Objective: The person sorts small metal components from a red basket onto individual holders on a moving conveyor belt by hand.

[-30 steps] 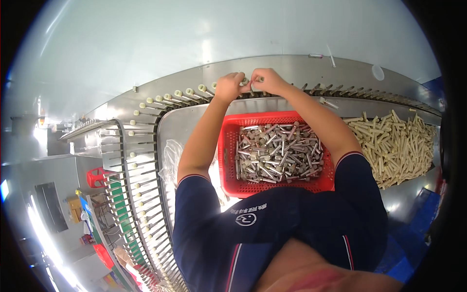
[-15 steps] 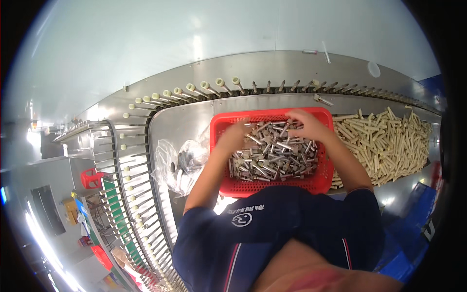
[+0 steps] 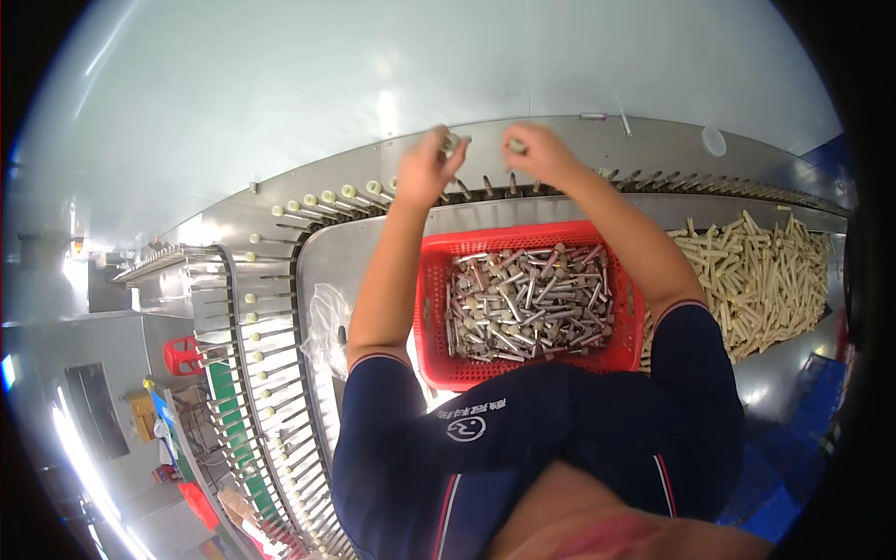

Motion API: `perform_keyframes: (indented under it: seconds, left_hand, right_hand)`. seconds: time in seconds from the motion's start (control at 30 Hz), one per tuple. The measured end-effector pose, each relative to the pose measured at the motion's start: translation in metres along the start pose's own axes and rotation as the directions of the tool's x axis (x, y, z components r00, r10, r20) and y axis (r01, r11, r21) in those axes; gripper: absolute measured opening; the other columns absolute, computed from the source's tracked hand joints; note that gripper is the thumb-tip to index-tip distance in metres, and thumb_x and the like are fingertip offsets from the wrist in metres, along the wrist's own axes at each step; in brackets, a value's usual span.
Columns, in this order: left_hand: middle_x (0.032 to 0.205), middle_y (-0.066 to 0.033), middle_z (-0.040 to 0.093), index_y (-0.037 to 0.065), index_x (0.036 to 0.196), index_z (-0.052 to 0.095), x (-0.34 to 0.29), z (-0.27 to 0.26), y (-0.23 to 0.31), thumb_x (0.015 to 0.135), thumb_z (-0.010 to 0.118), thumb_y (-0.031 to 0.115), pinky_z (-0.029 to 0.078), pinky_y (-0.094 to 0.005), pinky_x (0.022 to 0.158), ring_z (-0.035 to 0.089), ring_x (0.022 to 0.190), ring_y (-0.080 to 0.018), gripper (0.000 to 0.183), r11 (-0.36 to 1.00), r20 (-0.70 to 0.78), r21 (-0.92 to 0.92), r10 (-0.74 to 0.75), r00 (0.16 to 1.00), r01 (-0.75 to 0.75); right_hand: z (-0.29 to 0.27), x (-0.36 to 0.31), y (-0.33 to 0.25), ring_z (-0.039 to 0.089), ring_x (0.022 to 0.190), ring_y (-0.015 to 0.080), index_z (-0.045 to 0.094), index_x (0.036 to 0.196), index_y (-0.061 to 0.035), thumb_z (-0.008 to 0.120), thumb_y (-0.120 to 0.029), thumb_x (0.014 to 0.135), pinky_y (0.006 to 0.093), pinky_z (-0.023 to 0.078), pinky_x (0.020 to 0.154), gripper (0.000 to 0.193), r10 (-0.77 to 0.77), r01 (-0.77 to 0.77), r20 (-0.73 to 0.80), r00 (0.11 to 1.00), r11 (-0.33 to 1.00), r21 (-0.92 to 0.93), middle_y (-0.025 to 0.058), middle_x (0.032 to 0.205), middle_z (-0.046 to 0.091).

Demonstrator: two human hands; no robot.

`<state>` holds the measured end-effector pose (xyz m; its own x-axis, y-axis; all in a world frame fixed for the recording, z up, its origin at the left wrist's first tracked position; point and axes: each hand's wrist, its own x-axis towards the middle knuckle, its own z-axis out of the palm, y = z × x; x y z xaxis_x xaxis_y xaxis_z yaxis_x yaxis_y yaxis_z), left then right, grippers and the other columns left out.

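My left hand (image 3: 427, 170) is raised over the row of upright pins (image 3: 512, 184) at the far side, its fingers closed on a small pale-ended piece (image 3: 454, 143). My right hand (image 3: 543, 156) is a little to the right at about the same height, pinching another small pale-ended piece (image 3: 516, 147). Both pieces are partly hidden by fingers and blurred. Below my forearms stands a red plastic basket (image 3: 435, 371), holding many short silver metal tubes with pale ends (image 3: 523, 299). Pins close to my hands are bare; several to the left carry pale round-ended pieces (image 3: 327, 198).
A large heap of cream-coloured sticks (image 3: 747, 280) lies right of the basket. Clear plastic bags (image 3: 327, 322) lie to its left. The pin line curves round the metal bench and runs back on the left (image 3: 266, 392). A white disc (image 3: 714, 142) lies at the far right.
Both hands have left the basket and moved up and away to the pin row, each now holding a small pale-ended piece. My view has shifted slightly.
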<state>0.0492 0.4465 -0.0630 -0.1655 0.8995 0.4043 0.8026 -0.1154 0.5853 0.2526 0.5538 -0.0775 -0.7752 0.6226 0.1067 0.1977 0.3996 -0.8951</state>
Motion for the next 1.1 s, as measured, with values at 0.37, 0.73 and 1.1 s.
perform_keyframes:
  seconds: [0.37,0.73,1.1]
  left_hand:
    - [0.133,-0.0155,0.043,0.012,0.125,0.05,-0.069,0.0,0.027,0.062,0.081,0.031,0.036,-0.0485,0.099,0.042,0.121,-0.0352,0.073,0.978,0.226,0.156,0.103,0.969,-0.14]
    - [0.072,-0.0065,0.062,0.009,0.092,0.056,-0.002,0.023,0.004,0.073,0.075,0.026,0.049,-0.0379,0.062,0.061,0.075,-0.0259,0.031,0.94,0.092,0.225,0.242,0.966,-0.257]
    - [0.121,-0.0127,0.054,0.009,0.119,0.056,-0.045,0.015,0.079,0.059,0.082,0.019,0.04,-0.0435,0.095,0.051,0.112,-0.0331,0.067,0.952,0.303,0.047,0.275,0.912,-0.302]
  right_hand:
    - [-0.005,-0.094,-0.003,0.05,0.114,0.0343,0.056,0.115,-0.003,0.074,-0.04,0.072,0.0415,0.041,0.096,0.059,-0.022,0.118,0.206,0.978,0.877,-0.465,0.0165,0.121,0.054]
    - [0.0,-0.003,0.008,0.056,0.088,0.0261,0.062,0.095,-0.008,0.068,-0.023,0.078,0.0383,0.04,0.081,0.023,-0.411,0.355,-0.006,0.911,0.795,-0.491,0.0075,0.086,0.062]
    - [-0.026,-0.1,0.005,0.049,0.109,0.0262,0.06,0.114,-0.0088,0.078,-0.047,0.063,0.0399,0.036,0.094,0.066,-0.264,0.289,0.123,0.957,0.912,-0.293,0.0086,0.12,0.051]
